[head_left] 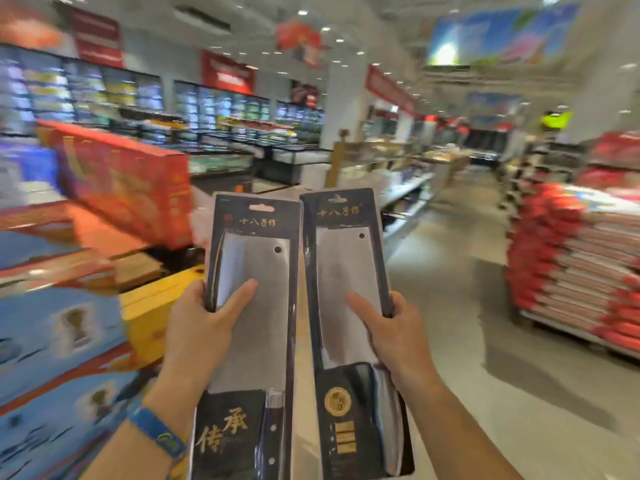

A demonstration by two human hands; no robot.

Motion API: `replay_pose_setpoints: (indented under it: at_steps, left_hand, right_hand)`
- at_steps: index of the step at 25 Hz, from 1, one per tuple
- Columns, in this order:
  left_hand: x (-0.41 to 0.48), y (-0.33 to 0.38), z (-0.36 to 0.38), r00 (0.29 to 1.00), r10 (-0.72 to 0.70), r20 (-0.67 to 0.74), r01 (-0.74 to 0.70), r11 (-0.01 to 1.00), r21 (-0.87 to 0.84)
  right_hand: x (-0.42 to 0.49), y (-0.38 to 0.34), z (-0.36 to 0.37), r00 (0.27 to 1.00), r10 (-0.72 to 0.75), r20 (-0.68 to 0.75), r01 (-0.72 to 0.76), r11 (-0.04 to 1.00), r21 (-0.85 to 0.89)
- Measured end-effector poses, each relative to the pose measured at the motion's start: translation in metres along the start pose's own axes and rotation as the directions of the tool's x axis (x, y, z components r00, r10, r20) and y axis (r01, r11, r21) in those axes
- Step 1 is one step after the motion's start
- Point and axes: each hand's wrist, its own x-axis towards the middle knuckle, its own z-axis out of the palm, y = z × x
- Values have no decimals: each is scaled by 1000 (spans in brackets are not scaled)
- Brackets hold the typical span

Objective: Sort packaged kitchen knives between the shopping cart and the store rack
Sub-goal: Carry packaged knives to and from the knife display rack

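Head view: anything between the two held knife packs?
Nothing. The left pack and right pack almost touch at the top; lower down, only a narrow tan strip of background shows, in the head view.

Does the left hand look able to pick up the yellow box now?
Probably not yet. The left hand grips a knife pack, so its fingers are occupied. The yellow box lies just left of it, with nothing between.

Both arms extended forward — left hand [201,327], right hand [394,336] gripping, thumbs on front.
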Motion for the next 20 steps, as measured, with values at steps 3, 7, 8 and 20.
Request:
replay_pose_setpoints:
  at_steps: [3,7,8,20]
  left_hand:
    - [-23,28,119,981,27,190,-14,997,-70]
    - [-89,72,284,888,64,456,19,984,-175]
    - [-114,87,331,847,82,525,32,978,-204]
    - [-365,259,635,281,303,911,289,878,-382]
  right_hand:
    - [7,25,-119,979,30,-202,-34,999,-18]
    - [-4,69,-288,877,51,-478,-84,995,-47]
    - [-12,82,-337,828,51,-558,-98,994,-54]
    - [-157,92,-650,277,-78,-958,-175,976,-130]
